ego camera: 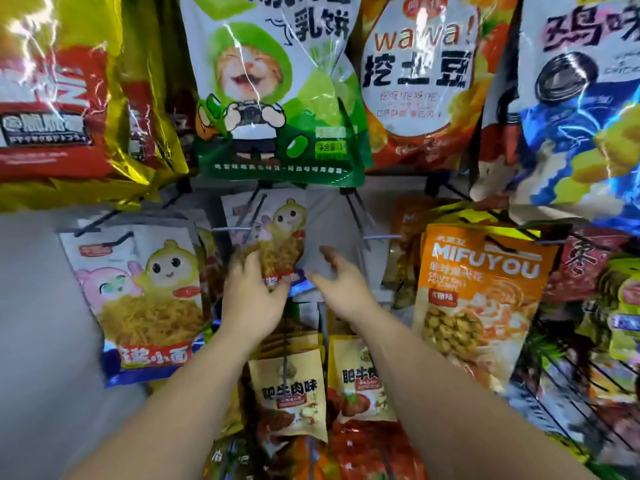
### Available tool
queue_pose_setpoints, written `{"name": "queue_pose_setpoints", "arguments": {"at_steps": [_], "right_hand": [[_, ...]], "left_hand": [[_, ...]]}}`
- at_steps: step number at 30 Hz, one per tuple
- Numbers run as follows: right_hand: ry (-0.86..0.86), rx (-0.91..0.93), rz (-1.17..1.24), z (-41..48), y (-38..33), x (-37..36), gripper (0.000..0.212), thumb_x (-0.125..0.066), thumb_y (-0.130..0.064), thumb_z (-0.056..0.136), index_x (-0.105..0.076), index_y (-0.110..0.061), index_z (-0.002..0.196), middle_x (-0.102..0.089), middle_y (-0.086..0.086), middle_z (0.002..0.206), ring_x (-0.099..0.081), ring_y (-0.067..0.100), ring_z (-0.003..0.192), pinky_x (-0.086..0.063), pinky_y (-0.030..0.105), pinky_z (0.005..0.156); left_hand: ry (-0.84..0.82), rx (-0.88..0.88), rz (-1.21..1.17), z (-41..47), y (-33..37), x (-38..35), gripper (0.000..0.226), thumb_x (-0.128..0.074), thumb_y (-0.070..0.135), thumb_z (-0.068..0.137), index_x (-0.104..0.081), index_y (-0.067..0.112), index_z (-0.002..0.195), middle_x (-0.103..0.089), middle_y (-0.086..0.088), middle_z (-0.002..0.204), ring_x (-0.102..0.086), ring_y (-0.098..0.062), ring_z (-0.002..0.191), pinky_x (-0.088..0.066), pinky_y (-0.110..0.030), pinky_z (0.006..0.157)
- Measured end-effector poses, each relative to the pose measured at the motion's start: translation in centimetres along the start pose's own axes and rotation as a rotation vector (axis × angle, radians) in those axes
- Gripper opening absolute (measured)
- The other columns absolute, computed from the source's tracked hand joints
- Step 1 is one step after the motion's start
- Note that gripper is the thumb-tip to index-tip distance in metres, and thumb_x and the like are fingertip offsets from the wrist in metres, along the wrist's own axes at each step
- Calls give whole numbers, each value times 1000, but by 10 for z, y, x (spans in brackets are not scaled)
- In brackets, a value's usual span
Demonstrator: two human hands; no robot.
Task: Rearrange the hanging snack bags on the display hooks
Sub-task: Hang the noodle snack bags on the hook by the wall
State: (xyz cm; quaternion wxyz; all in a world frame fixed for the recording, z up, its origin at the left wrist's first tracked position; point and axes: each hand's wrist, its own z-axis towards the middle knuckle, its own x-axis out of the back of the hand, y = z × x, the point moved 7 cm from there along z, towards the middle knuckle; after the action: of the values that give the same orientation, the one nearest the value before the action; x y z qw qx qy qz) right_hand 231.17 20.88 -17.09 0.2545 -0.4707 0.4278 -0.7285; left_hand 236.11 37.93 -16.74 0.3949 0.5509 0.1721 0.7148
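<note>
A white noodle snack bag [273, 230] with a yellow cartoon figure hangs on a black hook [254, 211] at the middle of the display. My left hand [254, 292] lies over its lower half, fingers spread on the bag, thumb at its bottom edge. My right hand [341, 280] hovers just right of that bag with fingers relaxed and apart, holding nothing, in front of a bare grey panel. An empty hook [360, 216] juts out above the right hand. A matching noodle bag [138, 289] hangs to the left.
Large bags hang above: red-yellow [62, 98], green cat bag [273, 91], orange wawa bag [422, 81], blue-white bag [581, 109]. An orange MIFUYOU bag [478, 299] hangs right. Beige beef-flavour bags [291, 393] hang below my arms. Bare wall lies at left.
</note>
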Motion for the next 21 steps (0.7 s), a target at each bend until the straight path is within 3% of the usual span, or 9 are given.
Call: {"name": "queue_pose_setpoints", "arguments": {"at_steps": [4,7,10,12,14,17,19,21], "right_hand": [[15,-31,7,34,0,-11,72,-66,-30,99,-33,-15,160,-38,7,165,-39,25,150,-34,32,118],[5,-45,39,61,-3,-18,75,-64,-32,101,-27,-12,163,-33,9,167,-36,29,152,-35,34,117],[10,-48,73,85,-4,-22,72,-60,-35,103,-26,-13,163,-35,9,167,-38,28,150,-37,28,108],[12,-49,115,96,-4,-25,71,-59,-33,104,-24,-13,163,-36,9,166,-37,28,150,-36,25,107],[8,-41,124,107,-5,-29,71,-58,-33,105,-24,-12,163,-39,12,164,-41,30,149,-36,33,117],[35,-3,158,116,-7,-30,56,-60,-32,103,-44,-10,152,-61,15,143,-59,31,130,-48,42,108],[84,40,146,119,-9,-24,41,-62,-30,102,-60,-8,138,-69,9,121,-66,24,109,-54,30,93],[101,100,166,118,-12,-22,25,-61,-23,103,-72,-8,118,-73,8,106,-67,16,85,-51,15,74]], "left_hand": [[11,44,-100,20,-1,-7,62,-70,27,95,-43,22,151,-40,-12,148,-48,-38,132,-42,-40,108],[20,70,-156,34,-5,-12,56,-67,25,96,-45,27,147,-44,4,122,-54,-31,115,-51,-42,97],[16,127,-151,47,-10,-16,52,-62,17,99,-43,20,148,-47,10,97,-55,-26,100,-37,-29,85],[34,149,-133,53,-10,-16,54,-63,16,100,-42,12,150,-57,-1,106,-58,-33,107,-35,-27,83],[39,162,-136,65,-16,-22,63,-64,20,100,-37,6,154,-62,-19,128,-59,-40,119,-41,-32,87],[25,247,-218,76,-25,-29,68,-61,37,101,-40,-3,151,-60,-28,135,-59,-43,125,-46,-40,98],[54,280,-321,77,-26,-31,59,-59,27,106,-40,-10,147,-61,-31,126,-63,-38,116,-45,-23,83],[77,301,-427,75,-27,-31,55,-56,24,106,-41,-10,147,-60,-15,107,-62,-14,88,-38,-9,67]]}}
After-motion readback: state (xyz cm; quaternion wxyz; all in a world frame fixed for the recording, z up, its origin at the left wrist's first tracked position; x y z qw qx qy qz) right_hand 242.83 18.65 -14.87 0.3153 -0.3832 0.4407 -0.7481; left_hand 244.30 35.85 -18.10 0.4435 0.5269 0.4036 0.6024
